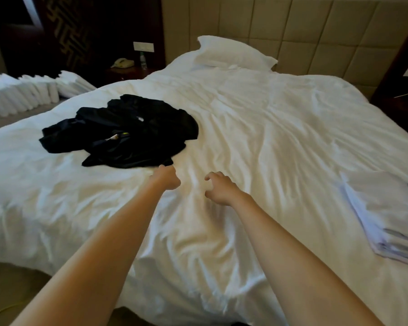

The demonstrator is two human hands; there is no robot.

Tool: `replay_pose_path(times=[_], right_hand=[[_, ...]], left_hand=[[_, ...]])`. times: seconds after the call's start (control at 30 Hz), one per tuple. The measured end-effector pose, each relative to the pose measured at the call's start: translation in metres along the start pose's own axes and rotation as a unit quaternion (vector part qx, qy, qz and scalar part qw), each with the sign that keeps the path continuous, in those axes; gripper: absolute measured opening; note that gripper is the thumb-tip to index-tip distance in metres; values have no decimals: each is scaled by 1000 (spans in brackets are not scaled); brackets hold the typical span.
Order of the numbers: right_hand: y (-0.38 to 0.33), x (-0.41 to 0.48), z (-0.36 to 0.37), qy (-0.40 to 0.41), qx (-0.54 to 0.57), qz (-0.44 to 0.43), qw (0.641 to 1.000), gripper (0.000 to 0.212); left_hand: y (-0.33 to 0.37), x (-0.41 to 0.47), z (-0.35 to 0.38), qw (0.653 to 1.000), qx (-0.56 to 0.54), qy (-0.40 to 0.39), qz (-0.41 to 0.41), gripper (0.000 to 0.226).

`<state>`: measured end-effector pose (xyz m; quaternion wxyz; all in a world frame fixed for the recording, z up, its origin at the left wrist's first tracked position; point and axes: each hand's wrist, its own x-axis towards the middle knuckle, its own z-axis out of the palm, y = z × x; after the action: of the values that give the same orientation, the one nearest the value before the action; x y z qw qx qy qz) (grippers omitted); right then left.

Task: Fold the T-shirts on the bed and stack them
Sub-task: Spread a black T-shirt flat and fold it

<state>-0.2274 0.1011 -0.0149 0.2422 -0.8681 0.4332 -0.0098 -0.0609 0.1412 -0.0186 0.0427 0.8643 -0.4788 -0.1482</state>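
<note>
Both arms are stretched out: left hand [166, 177] curled at one crumpled black T-shirt heap [125, 130], grip cannot be told; right hand [220, 188] loosely clawed, empty. One folded white cloth stack [386, 215] lies right.

No legible text anywhere. White tag [140, 118] on black T-shirts [132, 147]: too small to read.

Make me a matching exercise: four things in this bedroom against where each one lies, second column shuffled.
1. black T-shirt pile
2. folded pale stack
3. pillow
4. telephone

A. against the headboard
B. at the right edge of the bed
C. on the bedside table
D. crumpled on the bed's left part

Pairs: 1-D, 2-B, 3-A, 4-C.
</note>
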Motion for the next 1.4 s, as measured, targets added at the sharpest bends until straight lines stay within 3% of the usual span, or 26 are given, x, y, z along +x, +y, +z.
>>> replay_pose_path(times=[0.23,0.43,0.5,0.63,0.7,0.8,0.9,1.07,1.17,1.4], right_hand=[[-5,36,38,-2,-22,-6,1000,46],[15,42,62,7,9,-20,1000,41],[22,42,63,4,41,-22,999,41],[29,42,65,3,75,-34,997,41],[31,42,64,-1,93,-34,995,43],[34,39,63,-15,95,-37,995,46],[38,36,65,-34,104,-38,993,47],[39,39,63,-28,110,-35,993,44],[43,44,64,-20,132,-31,991,42],[47,62,64,-8,162,1,987,36]], left_hand=[[-37,30,15,993,91,73,-6,42],[-44,67,40,971,174,151,64,47],[-38,76,40,972,135,178,73,46],[-27,84,39,974,-59,213,42,23],[-19,78,45,968,-111,214,69,21],[-11,74,42,963,-43,249,93,26],[-13,84,24,964,13,265,35,35],[-20,105,10,978,32,200,-46,46],[-27,116,17,980,56,183,-61,30],[-11,81,39,975,-95,201,17,25]])
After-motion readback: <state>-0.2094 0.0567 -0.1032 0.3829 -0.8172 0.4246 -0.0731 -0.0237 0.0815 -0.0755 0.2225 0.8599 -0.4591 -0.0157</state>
